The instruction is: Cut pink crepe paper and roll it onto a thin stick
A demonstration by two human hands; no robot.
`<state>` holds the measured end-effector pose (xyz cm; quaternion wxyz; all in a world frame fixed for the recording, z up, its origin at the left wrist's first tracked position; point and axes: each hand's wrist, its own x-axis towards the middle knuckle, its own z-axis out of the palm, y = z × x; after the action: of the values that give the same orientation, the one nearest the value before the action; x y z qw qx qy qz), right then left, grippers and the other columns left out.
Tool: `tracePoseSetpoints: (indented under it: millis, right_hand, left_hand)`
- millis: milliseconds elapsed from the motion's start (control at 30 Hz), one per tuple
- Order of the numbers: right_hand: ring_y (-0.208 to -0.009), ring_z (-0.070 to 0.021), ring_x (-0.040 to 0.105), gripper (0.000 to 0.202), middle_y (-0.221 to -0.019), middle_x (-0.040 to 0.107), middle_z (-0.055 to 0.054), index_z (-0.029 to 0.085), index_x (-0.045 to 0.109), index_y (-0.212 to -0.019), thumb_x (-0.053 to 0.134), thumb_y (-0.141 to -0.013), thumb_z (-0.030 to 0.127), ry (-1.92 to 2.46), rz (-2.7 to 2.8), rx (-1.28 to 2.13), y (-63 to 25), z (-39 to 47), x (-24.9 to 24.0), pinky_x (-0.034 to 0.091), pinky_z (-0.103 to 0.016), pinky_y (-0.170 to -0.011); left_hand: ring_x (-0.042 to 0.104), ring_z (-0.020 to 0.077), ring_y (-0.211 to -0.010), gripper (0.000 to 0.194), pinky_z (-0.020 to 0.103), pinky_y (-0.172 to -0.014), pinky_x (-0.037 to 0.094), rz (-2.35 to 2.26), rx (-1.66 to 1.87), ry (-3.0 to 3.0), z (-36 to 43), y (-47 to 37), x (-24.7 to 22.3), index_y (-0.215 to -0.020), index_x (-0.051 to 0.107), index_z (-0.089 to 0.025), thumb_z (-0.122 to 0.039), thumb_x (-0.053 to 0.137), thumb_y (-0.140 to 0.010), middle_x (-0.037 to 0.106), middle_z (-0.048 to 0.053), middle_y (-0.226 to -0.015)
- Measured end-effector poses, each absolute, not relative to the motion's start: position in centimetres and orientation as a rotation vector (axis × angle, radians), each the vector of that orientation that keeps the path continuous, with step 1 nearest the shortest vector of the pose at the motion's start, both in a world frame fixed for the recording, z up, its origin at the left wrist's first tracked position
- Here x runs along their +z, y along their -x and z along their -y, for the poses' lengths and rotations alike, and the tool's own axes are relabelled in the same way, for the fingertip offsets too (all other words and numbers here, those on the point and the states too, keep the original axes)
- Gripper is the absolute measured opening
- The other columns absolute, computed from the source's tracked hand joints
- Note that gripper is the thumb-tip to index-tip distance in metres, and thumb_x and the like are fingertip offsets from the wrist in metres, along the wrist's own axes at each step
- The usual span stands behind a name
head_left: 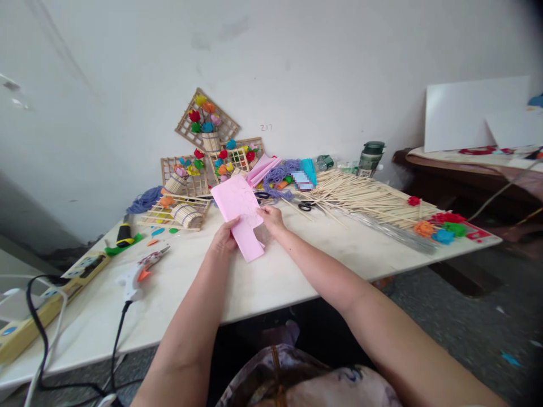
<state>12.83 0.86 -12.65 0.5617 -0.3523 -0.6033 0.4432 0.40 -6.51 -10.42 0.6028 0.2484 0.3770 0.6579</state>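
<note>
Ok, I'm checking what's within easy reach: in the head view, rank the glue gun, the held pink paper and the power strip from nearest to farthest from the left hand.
1. Pink paper: in the left hand.
2. Glue gun: left of it, on the table.
3. Power strip: farthest left.

The pink sheet (pixel 234 199) is looking papery and matt. The tabletop (pixel 186 294) is showing a smooth finish. The thin sticks (pixel 354 193) are looking like dull wood; the purple yarn (pixel 146 201) is looking fuzzy; the glue gun (pixel 132 284) is showing smooth plastic; the silvery strands (pixel 392 232) are gleaming.
</note>
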Motion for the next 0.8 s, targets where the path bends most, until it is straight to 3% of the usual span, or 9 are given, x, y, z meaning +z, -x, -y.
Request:
tracePoseSetpoints:
  millis: [233,400,600,700,800]
  right_hand:
    - [-0.054,-0.009,0.041,0.028,-0.054,0.045,0.005,0.016,0.055,-0.064,0.052,-0.068,0.043,0.876,1.346,1.077,-12.9,-0.9,-12.5,0.031,-0.02,-0.05]
    - [-0.052,-0.0081,0.039,0.027,-0.051,0.041,0.006,0.016,0.054,-0.063,0.052,-0.069,0.043,0.872,1.341,1.106,-12.7,-0.6,-12.4,0.03,-0.019,-0.048]
    - [-0.046,-0.0068,0.038,0.026,-0.049,0.04,0.007,0.018,0.049,-0.06,0.051,-0.072,0.041,0.931,1.295,1.108,-13.2,-0.9,-12.3,0.03,-0.019,-0.045]
    - [-0.043,-0.0071,0.04,0.021,-0.052,0.046,0.007,0.018,0.053,-0.071,0.049,-0.074,0.038,0.919,1.291,1.204,-13.1,-0.8,-12.4,0.033,-0.019,-0.043]
    - [-0.046,-0.0071,0.047,0.019,-0.066,0.056,0.005,0.018,0.058,-0.087,0.055,-0.069,0.024,0.973,1.348,1.188,-12.5,-1.1,-13.1,0.039,-0.02,-0.047]
  left_hand:
    - [0.065,0.0219,-0.069,0.029,0.038,-0.071,0.055,-1.065,1.712,-0.589,5.4,-0.6,-10.6,-0.091,0.062,-0.01,-0.009,0.067,-0.062,0.069,0.009,-0.081]
    - [0.064,0.018,-0.064,0.034,0.031,-0.061,0.055,-1.235,1.879,-0.743,4.7,0.1,-11.7,-0.084,0.064,-0.011,-0.016,0.076,-0.053,0.068,0.007,-0.08]
    - [0.063,0.0199,-0.062,0.037,0.034,-0.058,0.055,-1.251,1.661,-0.764,5.2,-0.1,-11.3,-0.081,0.064,-0.009,-0.019,0.079,-0.048,0.067,0.011,-0.078]
    - [0.061,0.017,-0.062,0.033,0.03,-0.059,0.055,-1.275,1.779,-0.721,5.2,0.4,-10.9,-0.08,0.063,-0.011,-0.017,0.077,-0.05,0.066,0.007,-0.074]
    - [0.061,0.0146,-0.067,0.03,0.026,-0.062,0.053,-1.353,2.04,-0.57,4.7,1.8,-10.4,-0.081,0.061,-0.012,-0.015,0.074,-0.054,0.064,0.004,-0.077]
